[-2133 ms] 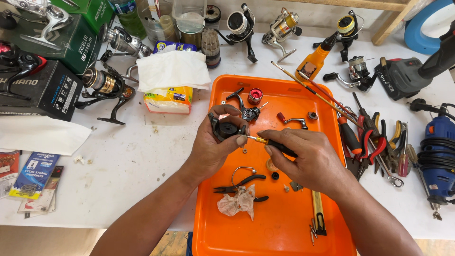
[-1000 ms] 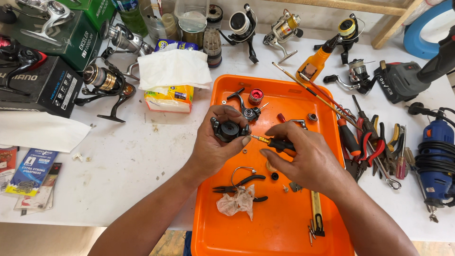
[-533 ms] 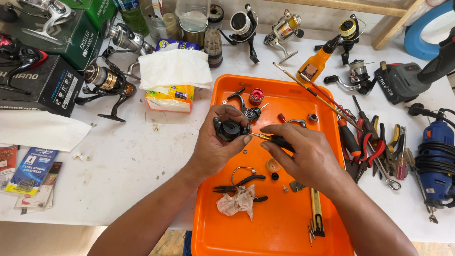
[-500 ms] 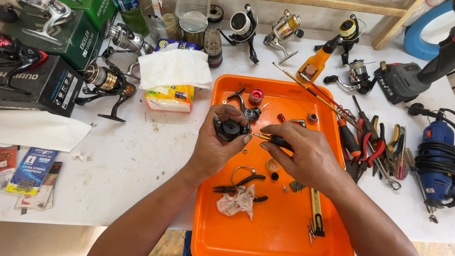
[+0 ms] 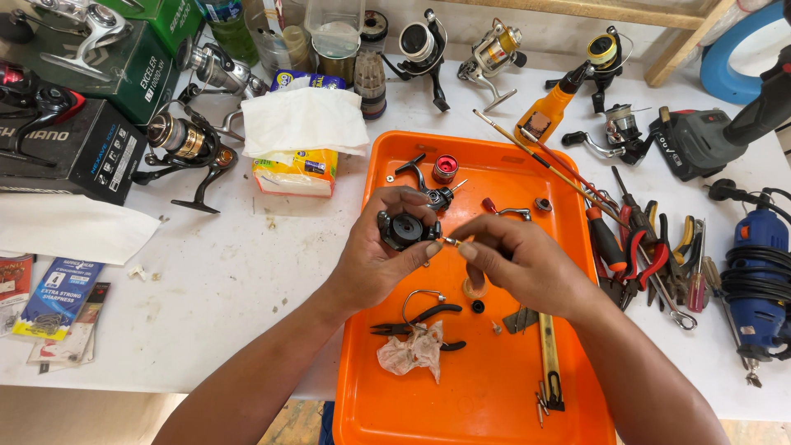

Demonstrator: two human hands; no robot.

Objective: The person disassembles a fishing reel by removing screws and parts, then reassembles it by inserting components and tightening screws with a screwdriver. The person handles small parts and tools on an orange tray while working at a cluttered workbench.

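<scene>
My left hand (image 5: 381, 255) grips a black fishing reel body (image 5: 405, 229) above the orange tray (image 5: 494, 387). My right hand (image 5: 519, 262) pinches a small brass-tipped tool (image 5: 451, 242), its tip touching the side of the reel body. Loose reel parts lie on the tray beyond the hands: a red knob (image 5: 445, 168), a black crank piece (image 5: 412, 169) and a small metal handle (image 5: 511, 213). Black pliers (image 5: 420, 320) and a crumpled rag (image 5: 412, 353) sit near my left wrist.
Several spinning reels (image 5: 191, 142) stand along the back with boxes (image 5: 74, 148) at left. A tissue pack (image 5: 301, 140) lies left of the tray. Pliers and screwdrivers (image 5: 651, 247) crowd its right side, beside a blue rotary tool (image 5: 758, 280). Packets (image 5: 49, 301) lie at the front left.
My right hand has slid up the tool toward the reel and now pinches it near its tip. My left hand keeps holding the reel body in place.
</scene>
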